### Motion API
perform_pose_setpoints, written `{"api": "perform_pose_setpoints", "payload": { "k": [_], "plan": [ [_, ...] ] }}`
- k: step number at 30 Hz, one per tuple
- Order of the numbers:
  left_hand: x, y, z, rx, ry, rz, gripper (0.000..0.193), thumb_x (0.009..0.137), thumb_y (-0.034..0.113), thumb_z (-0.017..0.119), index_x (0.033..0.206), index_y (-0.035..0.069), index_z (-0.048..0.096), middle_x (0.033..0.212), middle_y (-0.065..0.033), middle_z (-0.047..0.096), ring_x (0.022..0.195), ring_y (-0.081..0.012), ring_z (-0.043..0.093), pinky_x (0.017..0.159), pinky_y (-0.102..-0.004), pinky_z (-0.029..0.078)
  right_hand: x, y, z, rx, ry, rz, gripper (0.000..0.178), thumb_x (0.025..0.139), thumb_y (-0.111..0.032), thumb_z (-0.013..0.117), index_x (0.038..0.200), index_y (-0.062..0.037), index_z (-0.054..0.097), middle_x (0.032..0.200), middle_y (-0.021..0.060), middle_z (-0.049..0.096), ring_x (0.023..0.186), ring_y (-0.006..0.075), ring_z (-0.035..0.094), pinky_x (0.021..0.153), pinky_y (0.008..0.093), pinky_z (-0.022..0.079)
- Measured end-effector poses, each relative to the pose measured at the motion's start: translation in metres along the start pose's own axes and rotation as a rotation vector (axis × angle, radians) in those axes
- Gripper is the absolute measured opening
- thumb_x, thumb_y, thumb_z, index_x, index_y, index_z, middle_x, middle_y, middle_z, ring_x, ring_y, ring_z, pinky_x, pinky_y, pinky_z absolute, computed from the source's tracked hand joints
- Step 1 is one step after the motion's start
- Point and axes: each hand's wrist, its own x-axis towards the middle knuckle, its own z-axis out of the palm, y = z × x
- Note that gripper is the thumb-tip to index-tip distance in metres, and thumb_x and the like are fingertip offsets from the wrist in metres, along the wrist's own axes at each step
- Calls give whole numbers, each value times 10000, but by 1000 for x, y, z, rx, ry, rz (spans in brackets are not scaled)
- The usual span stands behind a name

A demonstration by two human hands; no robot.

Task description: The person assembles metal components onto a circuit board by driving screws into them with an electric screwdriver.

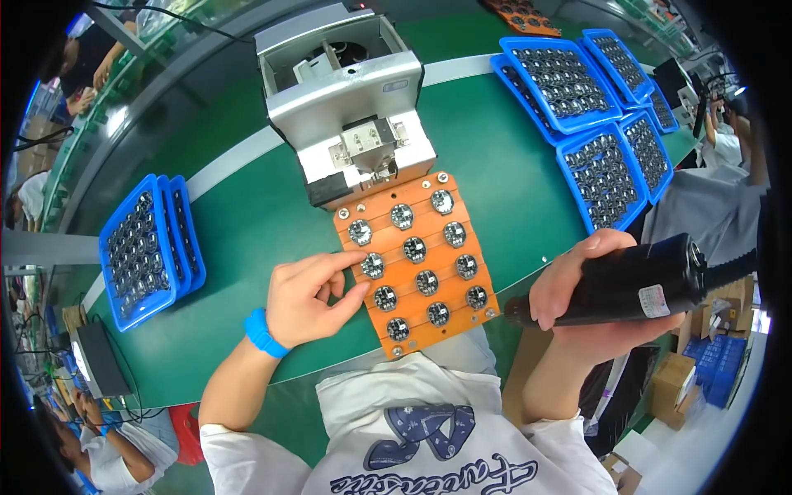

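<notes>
An orange fixture plate [428,264] lies on the green bench in front of me, with several small round circuit boards [413,249] seated in rows. My left hand [312,295] reaches in at its left edge, index finger and thumb apart, the index tip at a round board [373,265] in the left column. That hand holds nothing. My right hand [569,285] is wrapped around a black electric screwdriver [631,282], raised off the plate's right side. The tool's dark nose points left toward the plate's lower right corner; its cord leaves at the right.
A grey metal machine [355,107] stands directly behind the plate. Blue trays of small round parts sit at the left [177,247] and far right [569,124]. Another orange plate [524,16] is at the back. Other people are around the bench, one at the lower left [124,450].
</notes>
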Motion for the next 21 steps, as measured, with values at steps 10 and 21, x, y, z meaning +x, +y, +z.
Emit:
{"api": "perform_pose_setpoints", "payload": {
  "k": [10,21],
  "plan": [
    [-3,4,7,23,40,-83,375,744,114,851,1096,70,730,570,6,561,464,-85,505,450,-243,418,24,-27,22,31,56,-217,900,785,-798,627,1318,-94,453,779,26,529,570,140,510,586,306,419],
    [-5,12,13,-74,59,-239,306,762,152,845,1045,111,737,558,-1,609,464,-136,587,454,-271,461,51,1,44,-29,-62,-119,842,861,-779,535,1240,-30,466,662,53,566,468,148,517,428,291,432]
  ]
}}
